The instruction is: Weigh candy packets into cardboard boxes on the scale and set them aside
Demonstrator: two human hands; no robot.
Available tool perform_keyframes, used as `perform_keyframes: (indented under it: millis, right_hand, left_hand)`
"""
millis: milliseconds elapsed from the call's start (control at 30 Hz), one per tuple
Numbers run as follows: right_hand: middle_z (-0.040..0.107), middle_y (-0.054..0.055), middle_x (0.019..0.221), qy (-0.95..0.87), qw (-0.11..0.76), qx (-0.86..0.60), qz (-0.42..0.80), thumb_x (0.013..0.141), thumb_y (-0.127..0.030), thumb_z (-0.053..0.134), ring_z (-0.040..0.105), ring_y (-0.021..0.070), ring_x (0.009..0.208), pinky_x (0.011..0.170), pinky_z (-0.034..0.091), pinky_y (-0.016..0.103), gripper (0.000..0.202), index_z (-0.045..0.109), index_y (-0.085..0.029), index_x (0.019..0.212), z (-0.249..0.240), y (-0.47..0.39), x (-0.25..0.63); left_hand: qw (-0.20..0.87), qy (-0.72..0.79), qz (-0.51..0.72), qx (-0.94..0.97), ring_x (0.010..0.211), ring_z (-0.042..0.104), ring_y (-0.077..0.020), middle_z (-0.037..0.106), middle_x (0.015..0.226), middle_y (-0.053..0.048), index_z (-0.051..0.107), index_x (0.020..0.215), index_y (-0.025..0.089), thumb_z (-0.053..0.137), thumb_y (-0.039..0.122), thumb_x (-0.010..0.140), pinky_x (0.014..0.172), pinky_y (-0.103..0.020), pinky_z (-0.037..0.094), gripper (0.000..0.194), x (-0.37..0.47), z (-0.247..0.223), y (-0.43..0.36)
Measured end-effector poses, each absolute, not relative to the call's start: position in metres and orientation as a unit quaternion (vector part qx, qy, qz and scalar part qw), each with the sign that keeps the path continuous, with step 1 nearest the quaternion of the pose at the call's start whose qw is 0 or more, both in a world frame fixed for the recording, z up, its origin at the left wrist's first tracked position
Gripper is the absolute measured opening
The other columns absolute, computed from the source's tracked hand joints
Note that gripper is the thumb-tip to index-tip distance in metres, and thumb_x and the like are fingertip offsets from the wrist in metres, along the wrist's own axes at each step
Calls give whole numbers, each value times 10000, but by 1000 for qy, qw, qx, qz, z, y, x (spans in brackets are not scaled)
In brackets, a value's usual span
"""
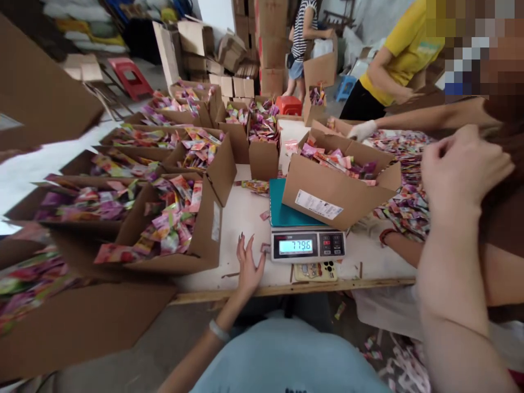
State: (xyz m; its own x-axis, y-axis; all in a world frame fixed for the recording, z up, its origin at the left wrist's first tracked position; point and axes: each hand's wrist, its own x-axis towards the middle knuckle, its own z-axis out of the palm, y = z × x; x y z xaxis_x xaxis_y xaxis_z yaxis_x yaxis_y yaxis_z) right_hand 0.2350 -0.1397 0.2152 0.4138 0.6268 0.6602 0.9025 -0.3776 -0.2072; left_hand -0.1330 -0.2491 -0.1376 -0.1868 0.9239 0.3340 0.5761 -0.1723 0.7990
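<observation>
My left hand (248, 268) is open over the table, fingers spread, just left of a digital scale (308, 245) with a teal platform (280, 210). A small pinkish packet (265, 248) lies by its fingertips. My right hand (462, 164) is raised at the right with fingers curled closed; whether anything is inside is hidden. A tilted cardboard box (347, 199) full of small colourful packets (335, 161) rests partly on the scale. A co-worker's white-gloved hand (362, 131) is at its far side, and another co-worker's hand is near its lower right corner. The scale's display is lit.
Open boxes (215, 229) of packets crowd the left and back. Loose packets (403, 164) are heaped at the right. A phone in a yellow case (315, 272) lies before the scale, near the table edge (245, 292). Other people work behind, near a red stool (290, 105).
</observation>
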Motion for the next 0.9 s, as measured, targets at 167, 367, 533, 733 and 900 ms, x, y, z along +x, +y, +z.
perform_keyframes:
  millis: [167, 367, 533, 733, 900]
  right_hand:
    - [711, 209, 1154, -575, 252, -759, -172, 992, -518, 558, 667, 451, 1208, 1014, 480, 722, 406, 685, -264, 1283, 224, -137, 230]
    - [753, 85, 1006, -734, 166, -658, -14, 932, -388, 699, 714, 290, 940, 936, 547, 490, 330, 731, -219, 1214, 230, -105, 179]
    - [737, 48, 926, -800, 140, -583, 32, 790, -446, 834, 678, 251, 884, 878, 530, 412, 424, 774, -249, 1161, 214, -65, 181]
    - [739, 53, 938, -813, 125, -567, 35, 800, -485, 816, 675, 253, 895, 869, 527, 406, 435, 778, -257, 1169, 211, -50, 188]
    - [754, 76, 989, -810, 115, -574, 26, 808, -543, 776, 683, 265, 917, 907, 542, 430, 472, 765, -251, 1180, 216, -56, 187]
  left_hand:
    - [208, 612, 455, 613, 1684, 186, -346, 254, 1741, -207, 421, 1597, 223, 567, 326, 1022, 1346, -623, 234, 602, -133, -134, -247]
    - [203, 620, 459, 603, 1682, 188, -354, 253, 1735, -217, 420, 1593, 219, 567, 359, 1030, 1345, -624, 223, 599, -134, -134, -248]
    - [197, 621, 461, 602, 1677, 203, -353, 261, 1735, -216, 419, 1594, 216, 567, 329, 1020, 1341, -628, 240, 604, -135, -135, -249]
    - [187, 618, 463, 607, 1678, 200, -355, 254, 1738, -223, 406, 1601, 207, 555, 321, 1024, 1336, -636, 248, 607, -133, -136, -246]
    - [203, 620, 468, 597, 1682, 194, -348, 261, 1739, -214, 423, 1592, 220, 566, 353, 1025, 1345, -627, 232, 600, -134, -138, -248]
